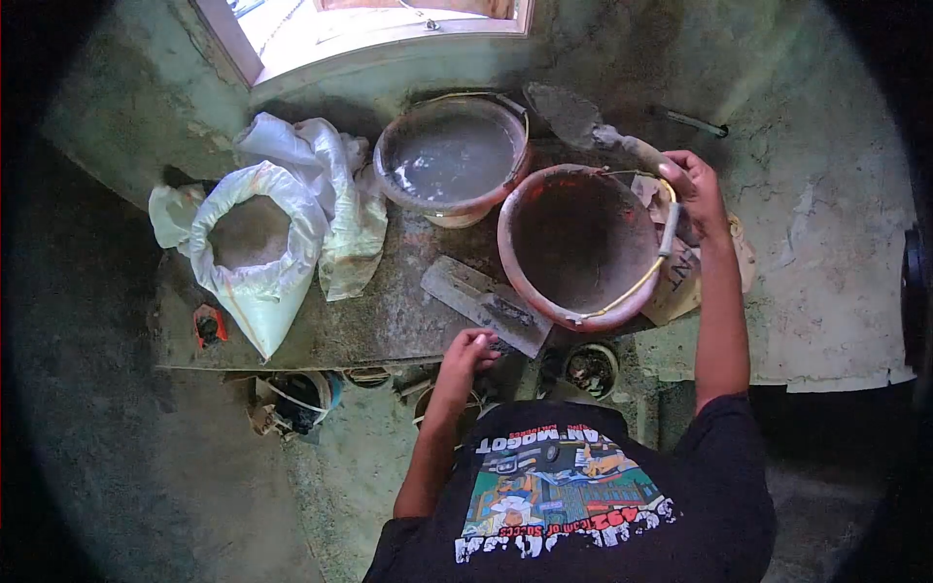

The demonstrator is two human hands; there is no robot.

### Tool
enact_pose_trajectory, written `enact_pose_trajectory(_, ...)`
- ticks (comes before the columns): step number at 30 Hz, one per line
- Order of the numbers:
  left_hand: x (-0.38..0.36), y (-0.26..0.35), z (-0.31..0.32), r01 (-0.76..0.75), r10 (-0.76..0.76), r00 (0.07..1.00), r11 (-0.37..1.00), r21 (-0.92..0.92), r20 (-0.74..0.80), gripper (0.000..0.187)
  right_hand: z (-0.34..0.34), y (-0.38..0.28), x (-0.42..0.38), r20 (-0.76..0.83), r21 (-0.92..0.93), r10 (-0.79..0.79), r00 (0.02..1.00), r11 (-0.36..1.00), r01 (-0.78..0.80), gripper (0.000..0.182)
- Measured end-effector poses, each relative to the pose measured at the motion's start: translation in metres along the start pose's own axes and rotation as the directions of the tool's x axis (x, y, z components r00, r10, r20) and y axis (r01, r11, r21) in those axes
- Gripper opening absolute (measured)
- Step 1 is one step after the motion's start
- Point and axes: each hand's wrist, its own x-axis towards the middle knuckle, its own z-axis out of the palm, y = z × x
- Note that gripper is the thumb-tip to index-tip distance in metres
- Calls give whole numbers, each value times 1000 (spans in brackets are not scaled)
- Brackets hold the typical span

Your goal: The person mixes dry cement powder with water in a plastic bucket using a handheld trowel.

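Rough green-grey plaster walls close round a low, mortar-stained work board set under a window. On the board stand two reddish plastic buckets: the far one holds cloudy grey water, the near one shows only a dark, mortar-crusted inside with its wire bail lying across the right rim. My right hand is clenched round the handle of a pointed steel trowel, whose blade hangs just beyond the near bucket's far rim, close to the water bucket. My left hand rests at the board's front edge, fingertips curled on the near end of a flat rectangular plastering float lying beside the near bucket; whether it truly grips the float or only touches it I cannot tell. An open white woven sack of grey powder sits at the left end of the board, crumpled white sacking behind it, and a small red object lies at the board's left corner. To work the trowel well, I judge I should keep my wrist firm and the blade level, clear of the bail, and steady the float so it cannot slide off the edge.
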Motion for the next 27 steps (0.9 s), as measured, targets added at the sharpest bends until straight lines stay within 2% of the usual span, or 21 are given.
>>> enact_pose_trajectory(2, 0, 4, 20, -59, 49, 996, 988, 143, 70, 41, -16, -8, -12, 31, 23, -1, 1000, 1000, 1, 40)
enact_pose_trajectory(3, 7, -6, 24, -84, 61, 988, 983, 162, 139, 51, -21, -13, -20, 23, -59, -33, 999, 998, 34, 40)
enact_pose_trajectory(4, 8, -4, 36, -82, 58, 988, 983, 165, 146, 51, -25, -21, -29, 16, -141, -63, 998, 988, 65, 39)
enact_pose_trajectory(6, 8, 4, 61, -237, 175, 967, 886, 400, 185, 68, -31, -32, -45, 11, -205, -42, 999, 978, 44, 39)
enact_pose_trajectory(8, 12, 15, 80, -272, 185, 952, 874, 402, 242, 72, -31, -37, -63, 0, -442, -233, 972, 872, 209, 35)
enact_pose_trajectory(10, 21, 14, 95, -305, 193, 935, 865, 398, 297, 75, -23, -56, -83, -12, -501, -235, 972, 843, 198, 35)
enact_pose_trajectory(12, 25, 6, 103, -247, 197, 957, 939, 238, 213, 69, -16, -63, -101, 75, -636, -494, 866, 645, 423, 35)
enact_pose_trajectory(13, 26, 8, 105, -204, 157, 968, 946, 252, 195, 58, -16, -67, -110, 87, -661, -471, 878, 632, 405, 38)
enact_pose_trajectory(14, 29, 6, 105, -204, 153, 967, 945, 256, 205, 58, -16, -66, -117, 77, -666, -470, 879, 632, 396, 38)
enact_pose_trajectory(17, 42, -16, 96, -312, 273, 939, 932, 184, 207, 40, -13, -65, -135, 105, -632, -533, 839, 616, 470, 42)
enact_pose_trajectory(20, 47, -21, 96, -293, 273, 943, 952, 88, 190, 35, -14, -60, -146, 33, -597, -512, 858, 678, 428, 42)
enact_pose_trajectory(21, 43, -15, 100, -285, 272, 949, 956, 69, 158, 30, -16, -57, -147, 48, -632, -543, 838, 634, 447, 40)
enact_pose_trajectory(25, 45, -24, 104, -259, 257, 960, 966, 0, 112, 27, -17, -54, -149, 31, -646, -581, 813, 609, 460, 36)
enact_pose_trajectory(27, 44, -29, 106, -289, 289, 953, 957, -12, 90, 28, -12, -32, -149, -250, -487, -492, 834, 808, 331, 32)
